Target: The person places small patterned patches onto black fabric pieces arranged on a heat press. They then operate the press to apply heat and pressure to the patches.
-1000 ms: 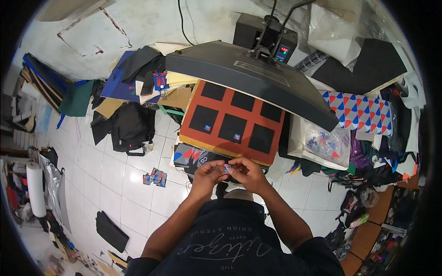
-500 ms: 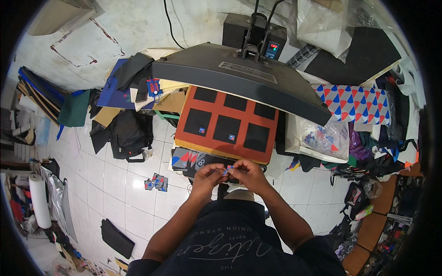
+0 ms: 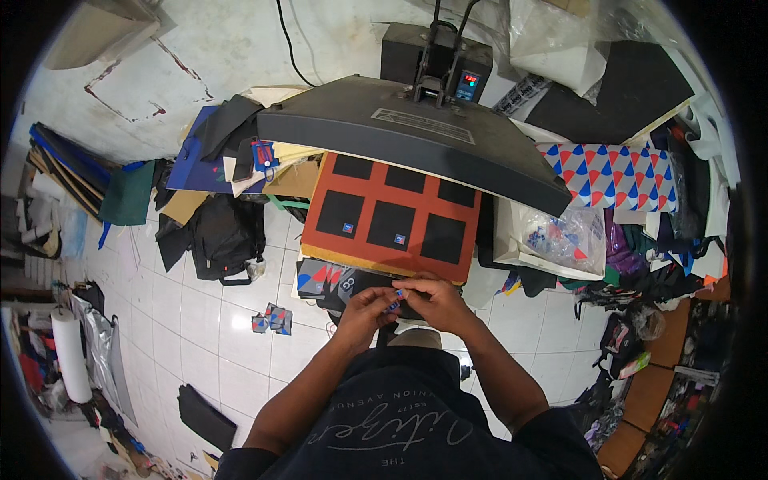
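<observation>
In front of my waist, my left hand (image 3: 368,314) and my right hand (image 3: 434,302) meet with fingers pinched together. Between the fingertips is a small blue, white and red label (image 3: 394,305), mostly covered by the fingers. Just beyond, a heat press has its dark upper plate (image 3: 408,132) raised. Black square pieces (image 3: 444,238) lie in rows on its orange-red lower pad (image 3: 362,238). Two near squares carry one small label each, the left label (image 3: 348,228) and the middle label (image 3: 399,239). The far row is partly hidden under the upper plate.
Grey, red and blue printed pieces (image 3: 320,278) lie at the pad's near left edge, and more printed scraps (image 3: 277,318) on the tiled floor. A black bag (image 3: 228,238) sits left of the press. At right stands a white box (image 3: 512,252) with a plastic bag inside.
The label between my fingers has turned and is now more covered. My right hand has shifted slightly, its fingers curled further over. The whole view has tilted a little.
</observation>
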`<state>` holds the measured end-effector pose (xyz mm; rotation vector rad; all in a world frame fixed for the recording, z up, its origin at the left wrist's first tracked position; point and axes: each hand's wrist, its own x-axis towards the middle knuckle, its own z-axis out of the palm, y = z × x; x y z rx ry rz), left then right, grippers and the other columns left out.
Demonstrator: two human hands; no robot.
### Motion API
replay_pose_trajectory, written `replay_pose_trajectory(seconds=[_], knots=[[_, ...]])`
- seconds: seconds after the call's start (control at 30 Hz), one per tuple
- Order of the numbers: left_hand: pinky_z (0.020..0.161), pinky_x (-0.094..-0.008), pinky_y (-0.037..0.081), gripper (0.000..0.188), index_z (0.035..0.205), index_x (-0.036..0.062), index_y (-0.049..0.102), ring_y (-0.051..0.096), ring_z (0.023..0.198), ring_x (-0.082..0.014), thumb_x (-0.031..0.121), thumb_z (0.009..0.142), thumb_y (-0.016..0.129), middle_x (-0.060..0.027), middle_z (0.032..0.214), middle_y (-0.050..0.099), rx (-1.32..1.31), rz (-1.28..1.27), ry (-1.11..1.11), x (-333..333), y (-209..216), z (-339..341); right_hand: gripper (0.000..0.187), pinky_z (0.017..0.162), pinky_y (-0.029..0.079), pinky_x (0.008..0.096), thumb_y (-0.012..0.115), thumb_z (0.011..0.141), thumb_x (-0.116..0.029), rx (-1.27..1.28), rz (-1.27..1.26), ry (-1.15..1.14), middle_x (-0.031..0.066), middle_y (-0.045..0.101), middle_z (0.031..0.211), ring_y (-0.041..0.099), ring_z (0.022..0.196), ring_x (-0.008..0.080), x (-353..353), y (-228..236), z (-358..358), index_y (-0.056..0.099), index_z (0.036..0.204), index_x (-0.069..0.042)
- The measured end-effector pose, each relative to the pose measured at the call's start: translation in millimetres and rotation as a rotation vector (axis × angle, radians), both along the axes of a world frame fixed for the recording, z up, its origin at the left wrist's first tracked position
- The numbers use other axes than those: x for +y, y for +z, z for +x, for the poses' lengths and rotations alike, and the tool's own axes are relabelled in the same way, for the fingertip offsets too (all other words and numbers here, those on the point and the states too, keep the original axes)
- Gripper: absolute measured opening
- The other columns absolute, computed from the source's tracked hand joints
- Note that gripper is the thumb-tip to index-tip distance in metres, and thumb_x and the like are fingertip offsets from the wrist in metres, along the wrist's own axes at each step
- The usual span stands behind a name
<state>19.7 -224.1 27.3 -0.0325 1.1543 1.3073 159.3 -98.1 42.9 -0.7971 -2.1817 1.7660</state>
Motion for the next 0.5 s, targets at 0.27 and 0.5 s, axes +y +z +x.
replay_pose_trajectory(seconds=[0.27,0.5], knots=[[0.077,-0.0282,0.05,0.011,0.1,0.0047,0.06,0.061,0.086,-0.0157,0.011,0.091,0.06,-0.0045,0.098,0.061,-0.012,-0.013,0.024,1,-1,0,0.02,0.069,0.05,0.0282,0.064,0.089,-0.017,-0.011,-0.089,-0.203,0.0087,0.066,0.088,0.063,0.077,0.0141,-4,-10,0,0.065,0.1,-0.002],[0.079,-0.0283,0.051,0.009,0.099,0.0042,0.059,0.061,0.086,-0.0163,0.01,0.092,0.058,-0.0059,0.097,0.061,0.018,-0.037,0.006,3,-8,1,0.02,0.067,0.049,0.0262,0.065,0.088,-0.019,-0.082,-0.165,-0.135,0.0047,0.065,0.082,0.061,0.074,0.0114,-5,-8,7,0.066,0.097,-0.001]])
